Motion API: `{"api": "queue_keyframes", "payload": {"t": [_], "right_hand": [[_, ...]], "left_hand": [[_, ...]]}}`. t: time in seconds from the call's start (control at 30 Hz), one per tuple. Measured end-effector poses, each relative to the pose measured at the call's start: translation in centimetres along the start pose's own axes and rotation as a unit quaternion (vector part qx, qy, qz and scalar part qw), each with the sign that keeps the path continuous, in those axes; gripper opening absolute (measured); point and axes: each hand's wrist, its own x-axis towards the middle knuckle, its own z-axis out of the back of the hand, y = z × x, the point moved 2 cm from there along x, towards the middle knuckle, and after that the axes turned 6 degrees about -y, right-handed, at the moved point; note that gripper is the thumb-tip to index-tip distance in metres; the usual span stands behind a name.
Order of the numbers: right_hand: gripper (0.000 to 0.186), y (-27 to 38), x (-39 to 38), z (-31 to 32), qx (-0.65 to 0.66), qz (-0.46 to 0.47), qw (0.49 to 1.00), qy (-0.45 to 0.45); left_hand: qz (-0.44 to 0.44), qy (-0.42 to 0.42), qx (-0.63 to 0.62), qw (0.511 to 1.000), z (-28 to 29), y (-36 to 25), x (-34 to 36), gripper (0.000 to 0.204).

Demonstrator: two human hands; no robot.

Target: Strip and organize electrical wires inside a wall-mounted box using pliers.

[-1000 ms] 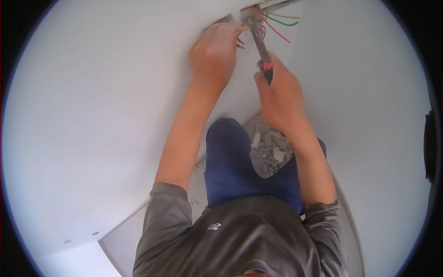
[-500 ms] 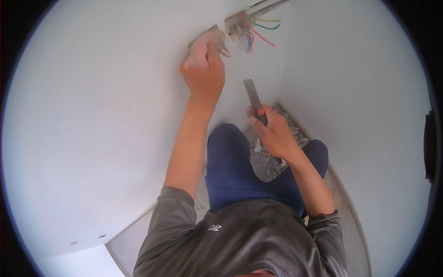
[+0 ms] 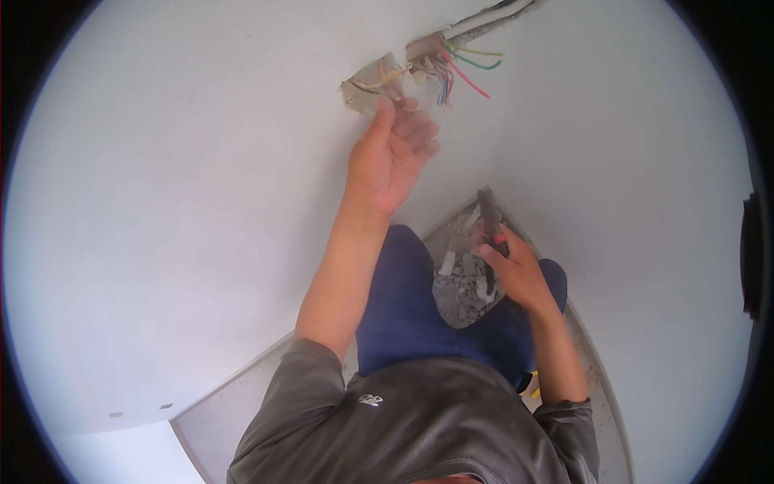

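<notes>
Pliers [image 3: 488, 216] are down now: a second ago your right hand [image 3: 516, 270] had them up at the wire bundle in the upper middle of the frame, and it has since dropped to the centre right, above your knee, fingers closed round the red-handled tool with its dark nose pointing up. Your left hand [image 3: 393, 153] has also eased off the broken wall opening [image 3: 372, 81]; it sits just below it, blurred, fingers loosely curled and holding nothing. So the coloured wires [image 3: 461, 71] hang free, untouched, beside the grey conduit [image 3: 484, 24] at the top. Around you: rubble [image 3: 461, 286] lies on the floor in the corner between your blue-trousered legs [image 3: 403, 310], and white walls [image 3: 161, 226] close in on both sides, leaving little elbow room.
</notes>
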Motion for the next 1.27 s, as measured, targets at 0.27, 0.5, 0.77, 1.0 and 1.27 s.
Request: {"api": "queue_keyframes", "payload": {"t": [0.27,0.5,0.77,1.0,1.27], "right_hand": [[0.024,-5.4,-3.3,6.4,0.044,-0.115,0.989,-0.086],[0.027,-8.3,-6.7,11.6,-0.004,-0.192,0.964,-0.183],[0.032,-29.0,-18.6,12.9,-0.183,-0.364,0.879,-0.250],[0.035,-44.2,-26.3,2.9,-0.228,-0.519,0.775,-0.278],[0.065,-47.1,-26.4,0.2,-0.246,-0.515,0.693,-0.441]], "left_hand": [[0.002,0.040,0.052,0.998,-0.2,-0.2,1.5,0.039],[-0.263,0.004,0.459,0.849,0.6,-2.0,1.4,0.035],[-0.194,-0.019,0.604,0.772,4.3,-4.9,1.9,0.033],[-0.063,-0.023,0.461,0.885,2.0,-5.2,1.9,0.034],[0.180,0.215,0.176,0.943,7.9,-2.3,2.6,0.057]]}}
